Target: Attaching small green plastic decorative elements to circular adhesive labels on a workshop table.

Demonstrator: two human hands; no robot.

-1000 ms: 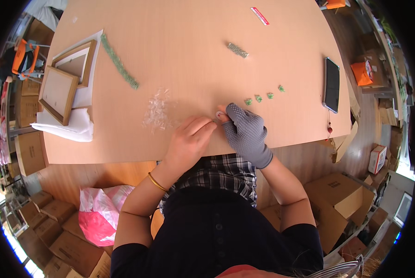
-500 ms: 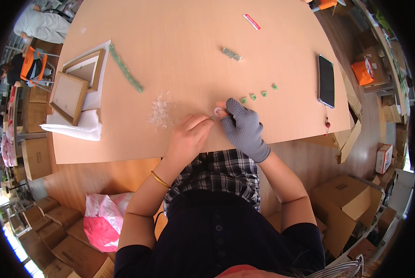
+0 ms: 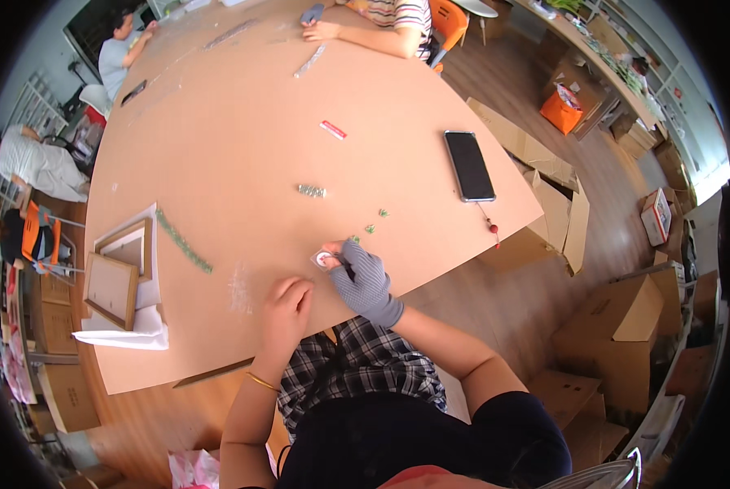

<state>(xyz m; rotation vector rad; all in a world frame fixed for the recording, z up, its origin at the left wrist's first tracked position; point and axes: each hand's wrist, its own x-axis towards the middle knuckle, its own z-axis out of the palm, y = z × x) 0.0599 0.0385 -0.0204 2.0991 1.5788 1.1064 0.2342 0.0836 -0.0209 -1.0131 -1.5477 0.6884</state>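
My right hand (image 3: 363,285), in a grey dotted glove with bare fingertips, pinches a small round white piece (image 3: 323,259) in a clear, squarish surround. Its exact kind is too small to tell. Apart from it, to the left, my bare left hand (image 3: 288,312) is closed at the table's near edge; whatever its curled fingers hold is hidden. Just beyond the glove lie a few tiny green bits (image 3: 370,229). Left of my hands is a blurred scatter of small clear pieces (image 3: 239,291). A green strip (image 3: 184,242) and a short green-and-silver bundle (image 3: 312,191) lie farther off.
Two wooden frames (image 3: 110,290) rest on white sheets at the left. A phone (image 3: 469,166) with a red-beaded charm (image 3: 494,229) lies near the right edge, and a red-and-white strip (image 3: 333,129) farther in. Co-workers sit at the far side. Cardboard boxes (image 3: 605,342) stand at right.
My view has tilted up, showing the table's far end. The left hand has drawn away from the right one and the white piece, which stays in the gloved fingers.
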